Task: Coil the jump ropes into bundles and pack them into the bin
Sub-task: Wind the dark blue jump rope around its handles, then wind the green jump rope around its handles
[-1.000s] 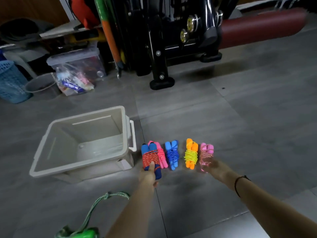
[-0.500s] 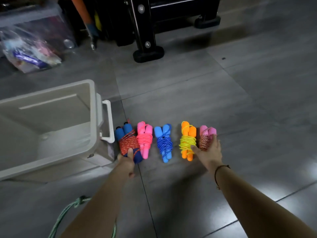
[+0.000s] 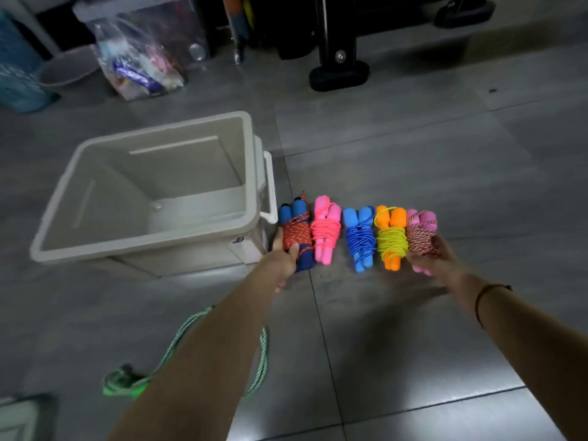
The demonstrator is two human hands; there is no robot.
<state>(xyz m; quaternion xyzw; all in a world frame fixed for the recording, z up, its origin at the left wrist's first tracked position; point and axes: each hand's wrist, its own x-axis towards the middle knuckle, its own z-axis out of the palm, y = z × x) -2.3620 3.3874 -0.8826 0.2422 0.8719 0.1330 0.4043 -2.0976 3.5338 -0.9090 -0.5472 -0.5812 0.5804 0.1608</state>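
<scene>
Several coiled jump rope bundles lie in a row on the grey floor, right of an empty beige bin (image 3: pixel 251 173). My left hand (image 3: pixel 281 261) grips the leftmost bundle, dark blue handles wrapped in red cord (image 3: pixel 296 232). To its right come a pink bundle (image 3: pixel 325 229), a blue bundle (image 3: pixel 360 237) and an orange-handled bundle with yellow cord (image 3: pixel 391 237). My right hand (image 3: pixel 432 259) grips the rightmost bundle, pink handles with red-and-white cord (image 3: pixel 420 232). A green rope (image 3: pixel 178 338) lies uncoiled on the floor under my left forearm.
A black machine foot (image 3: pixel 339 76) stands behind the row. A plastic bag of items (image 3: pixel 140 68), a grey basin (image 3: pixel 68 70) and a blue basket (image 3: pixel 16 68) sit at the back left. Bare tiles stretch to the right.
My fingers have closed round the two end bundles, pressing the row closer together. The camera has swung so that the whole bin and the green rope show.
</scene>
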